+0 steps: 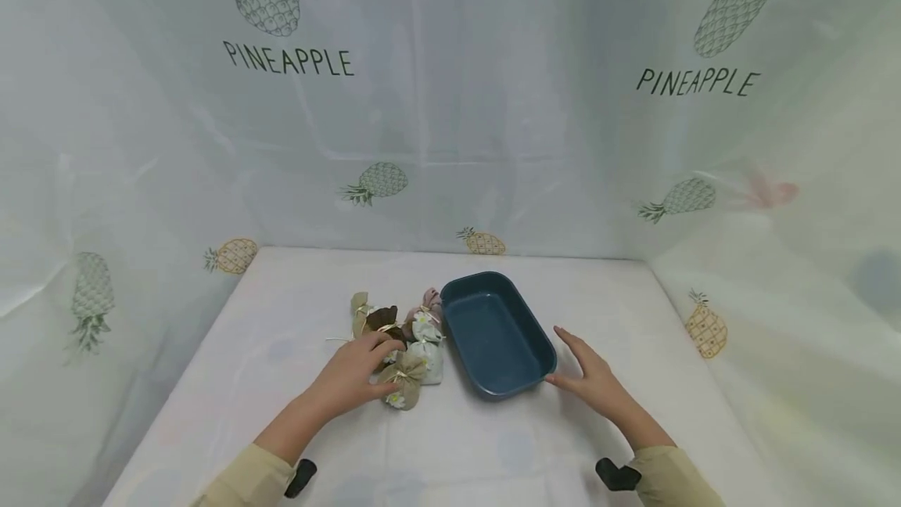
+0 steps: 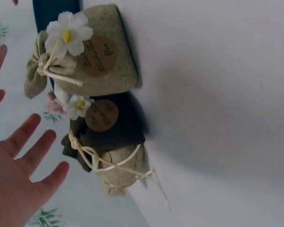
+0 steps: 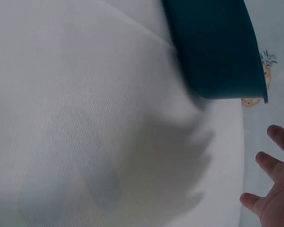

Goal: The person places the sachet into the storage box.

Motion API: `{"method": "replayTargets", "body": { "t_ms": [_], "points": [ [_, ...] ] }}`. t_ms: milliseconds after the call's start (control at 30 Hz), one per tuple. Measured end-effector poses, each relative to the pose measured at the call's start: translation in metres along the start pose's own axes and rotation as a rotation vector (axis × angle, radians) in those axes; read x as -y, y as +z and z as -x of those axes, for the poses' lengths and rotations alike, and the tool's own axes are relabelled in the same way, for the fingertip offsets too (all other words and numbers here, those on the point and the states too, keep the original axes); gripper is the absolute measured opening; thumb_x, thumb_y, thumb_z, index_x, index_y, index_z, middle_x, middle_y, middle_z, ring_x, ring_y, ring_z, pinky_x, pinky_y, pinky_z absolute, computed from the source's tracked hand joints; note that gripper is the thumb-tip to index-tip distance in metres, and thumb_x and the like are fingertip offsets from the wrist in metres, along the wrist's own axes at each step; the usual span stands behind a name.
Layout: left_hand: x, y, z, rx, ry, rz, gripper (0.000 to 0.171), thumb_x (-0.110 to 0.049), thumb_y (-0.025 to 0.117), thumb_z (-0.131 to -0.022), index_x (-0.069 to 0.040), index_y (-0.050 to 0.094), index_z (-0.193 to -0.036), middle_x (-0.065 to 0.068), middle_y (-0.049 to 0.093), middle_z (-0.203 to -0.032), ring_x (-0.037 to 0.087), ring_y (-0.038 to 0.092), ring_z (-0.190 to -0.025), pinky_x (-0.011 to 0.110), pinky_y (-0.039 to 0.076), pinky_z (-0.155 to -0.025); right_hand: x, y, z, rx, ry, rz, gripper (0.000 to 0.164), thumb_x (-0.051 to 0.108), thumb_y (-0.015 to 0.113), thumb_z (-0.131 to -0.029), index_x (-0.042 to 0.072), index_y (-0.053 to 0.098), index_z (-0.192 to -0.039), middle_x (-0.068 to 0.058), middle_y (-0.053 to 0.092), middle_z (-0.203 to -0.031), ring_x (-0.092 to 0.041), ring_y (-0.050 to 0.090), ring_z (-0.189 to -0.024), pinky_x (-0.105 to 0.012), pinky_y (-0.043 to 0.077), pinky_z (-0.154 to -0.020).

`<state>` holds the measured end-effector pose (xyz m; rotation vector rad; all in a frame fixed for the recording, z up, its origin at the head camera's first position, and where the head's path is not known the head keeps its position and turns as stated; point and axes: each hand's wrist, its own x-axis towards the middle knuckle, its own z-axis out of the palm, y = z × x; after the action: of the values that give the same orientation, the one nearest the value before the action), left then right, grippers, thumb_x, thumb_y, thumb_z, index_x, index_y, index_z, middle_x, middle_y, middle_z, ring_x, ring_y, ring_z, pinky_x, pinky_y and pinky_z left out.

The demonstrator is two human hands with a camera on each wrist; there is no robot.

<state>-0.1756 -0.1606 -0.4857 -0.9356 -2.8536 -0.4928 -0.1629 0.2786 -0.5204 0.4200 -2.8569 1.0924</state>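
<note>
Several small drawstring sachets lie in a cluster at the middle left of the table. Among them are a tan one (image 2: 116, 78) with a white flower and round label, a dark brown one (image 2: 125, 127), a white one (image 1: 433, 362) and a pink one (image 1: 432, 302). Over the cluster hovers my left hand (image 1: 355, 375), fingers spread and holding nothing. A deep blue rectangular dish (image 1: 493, 339) stands just right of the sachets. Beside its near right corner is my right hand (image 1: 594, 383), fingers apart; whether the thumb touches the rim I cannot tell.
The white table (image 1: 450, 452) ends at a back edge against a hanging sheet (image 1: 450, 100) printed with pineapples. The sheet also encloses both sides. Another tan sachet (image 1: 360, 311) lies at the cluster's back left, with a loose cord.
</note>
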Motion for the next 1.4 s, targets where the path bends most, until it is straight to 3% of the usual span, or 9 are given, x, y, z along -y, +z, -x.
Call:
{"method": "replayTargets", "body": {
  "t_ms": [200,367,633,800,967,1200,1400],
  "points": [
    [-0.007,0.011,-0.006,0.044,0.02,0.076,0.051,-0.039,0.081,-0.079,-0.023,0.06,-0.123,-0.002,0.055,-0.115,0.019,0.056,-0.102,0.042,0.049,-0.081,-0.008,0.003,-0.004,0.06,0.081,-0.027,0.09,0.042,0.078,-0.081,0.017,0.031,-0.154,-0.017,0.033,-0.153,-0.045,0.028,-0.138,-0.069,0.025,-0.103],
    [-0.007,0.023,-0.005,0.144,-0.004,0.08,0.061,-0.041,0.08,-0.079,-0.027,0.056,-0.133,-0.001,0.056,-0.12,0.02,0.059,-0.105,0.041,0.051,-0.08,-0.015,0.008,-0.002,0.115,0.127,-0.046,0.091,0.048,0.076,-0.081,0.019,0.031,-0.154,-0.015,0.032,-0.155,-0.044,0.027,-0.139,-0.069,0.023,-0.104],
    [-0.002,0.027,-0.002,0.197,-0.066,0.149,0.075,-0.032,0.085,-0.075,-0.024,0.05,-0.141,0.005,0.056,-0.128,0.025,0.057,-0.113,0.046,0.049,-0.087,-0.01,0.013,-0.007,0.221,0.199,-0.144,0.087,0.047,0.067,-0.089,0.026,0.017,-0.157,-0.014,0.019,-0.159,-0.045,0.018,-0.142,-0.071,0.018,-0.104],
    [-0.002,0.027,-0.004,0.198,-0.078,0.208,0.074,-0.026,0.085,-0.076,-0.02,0.05,-0.141,0.01,0.055,-0.13,0.03,0.054,-0.118,0.05,0.046,-0.092,-0.009,0.013,-0.009,0.225,0.231,-0.117,0.09,0.049,0.067,-0.089,0.028,0.013,-0.158,-0.022,0.024,-0.156,-0.05,0.023,-0.138,-0.073,0.022,-0.1],
    [-0.001,0.029,-0.005,0.186,-0.084,0.21,0.074,-0.027,0.086,-0.074,-0.018,0.051,-0.139,0.01,0.056,-0.129,0.031,0.054,-0.118,0.05,0.046,-0.093,-0.01,0.012,-0.011,0.259,0.244,-0.119,0.091,0.045,0.069,-0.088,0.028,0.012,-0.158,-0.029,0.029,-0.151,-0.055,0.026,-0.135,-0.074,0.026,-0.097],
    [-0.004,0.03,-0.006,0.108,-0.106,0.226,0.064,-0.02,0.086,-0.073,-0.017,0.058,-0.131,0.008,0.061,-0.119,0.029,0.058,-0.109,0.048,0.048,-0.089,-0.01,0.01,-0.014,0.255,0.268,-0.142,0.091,0.043,0.073,-0.086,0.032,0.016,-0.157,-0.021,0.025,-0.156,-0.046,0.03,-0.137,-0.073,0.027,-0.097],
    [-0.008,0.029,-0.005,0.065,-0.135,0.253,0.058,-0.014,0.086,-0.069,-0.016,0.064,-0.123,0.005,0.061,-0.11,0.026,0.061,-0.099,0.046,0.051,-0.081,-0.009,0.012,-0.01,0.241,0.269,-0.146,0.093,0.043,0.074,-0.085,0.032,0.017,-0.157,-0.025,0.026,-0.154,-0.046,0.033,-0.136,-0.073,0.03,-0.096]
  ]
}}
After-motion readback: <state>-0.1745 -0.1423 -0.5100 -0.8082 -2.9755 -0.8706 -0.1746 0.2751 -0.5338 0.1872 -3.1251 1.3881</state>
